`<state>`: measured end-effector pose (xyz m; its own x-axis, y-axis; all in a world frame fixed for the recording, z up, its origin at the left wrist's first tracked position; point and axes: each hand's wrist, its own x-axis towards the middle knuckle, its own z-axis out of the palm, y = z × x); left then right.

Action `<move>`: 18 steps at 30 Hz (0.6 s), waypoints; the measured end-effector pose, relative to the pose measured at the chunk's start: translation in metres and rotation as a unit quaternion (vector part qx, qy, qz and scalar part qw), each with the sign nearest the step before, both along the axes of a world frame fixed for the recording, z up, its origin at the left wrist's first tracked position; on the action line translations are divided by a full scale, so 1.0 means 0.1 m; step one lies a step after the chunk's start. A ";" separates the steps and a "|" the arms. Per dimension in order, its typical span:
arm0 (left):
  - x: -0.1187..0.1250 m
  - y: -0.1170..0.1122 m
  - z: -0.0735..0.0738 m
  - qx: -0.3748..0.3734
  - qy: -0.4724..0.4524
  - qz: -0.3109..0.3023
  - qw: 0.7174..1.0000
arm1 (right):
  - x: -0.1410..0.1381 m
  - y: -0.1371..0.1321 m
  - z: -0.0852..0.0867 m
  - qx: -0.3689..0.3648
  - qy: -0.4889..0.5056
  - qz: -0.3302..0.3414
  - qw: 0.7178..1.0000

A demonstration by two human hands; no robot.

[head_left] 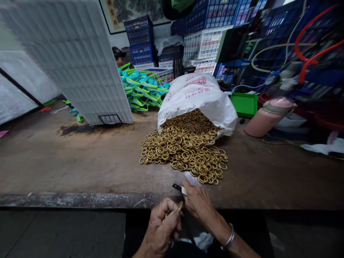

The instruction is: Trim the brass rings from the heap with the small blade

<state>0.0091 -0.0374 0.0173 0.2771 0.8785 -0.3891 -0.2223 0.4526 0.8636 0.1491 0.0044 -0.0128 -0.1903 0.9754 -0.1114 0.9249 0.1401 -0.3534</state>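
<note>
My left hand (pixel 163 224) is closed in a pinch on a gold-coloured ring (pixel 180 206), just in front of the table edge. Close by on the right, my right hand (pixel 198 202) grips a small knife blade (pixel 176 187), dark at the tip and white near the fingers. The blade points left, apart from the ring. Beyond both hands, a big heap of gold-coloured rings (pixel 185 150) spills across the table from the mouth of a white woven sack (pixel 196 93) lying on its side.
A white ribbed panel (pixel 72 61) stands tilted on the table (pixel 80 168) at left. Behind it lie green and teal plastic parts (pixel 145 87) and part of a person. A pink bottle (pixel 268 116) and green tray (pixel 244 104) are at right. Stacked crates (pixel 202 43) fill the back.
</note>
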 end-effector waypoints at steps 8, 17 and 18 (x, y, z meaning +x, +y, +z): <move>-0.04 0.07 -0.09 -0.052 -0.128 0.012 0.990 | -0.06 0.37 0.07 0.098 -0.018 -0.070 0.993; -0.16 0.08 -0.07 -0.119 -0.223 0.058 0.966 | -0.10 0.49 0.01 0.102 -0.055 -0.088 0.989; -0.17 0.09 -0.10 -0.128 -0.234 0.067 0.962 | -0.08 0.48 -0.01 0.108 -0.047 -0.085 0.989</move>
<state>-0.0078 -0.0282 0.0076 0.3645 0.8111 -0.4574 -0.6305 0.5765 0.5198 0.1406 0.0527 -0.0140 -0.0192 0.9954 0.0935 0.9691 0.0416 -0.2433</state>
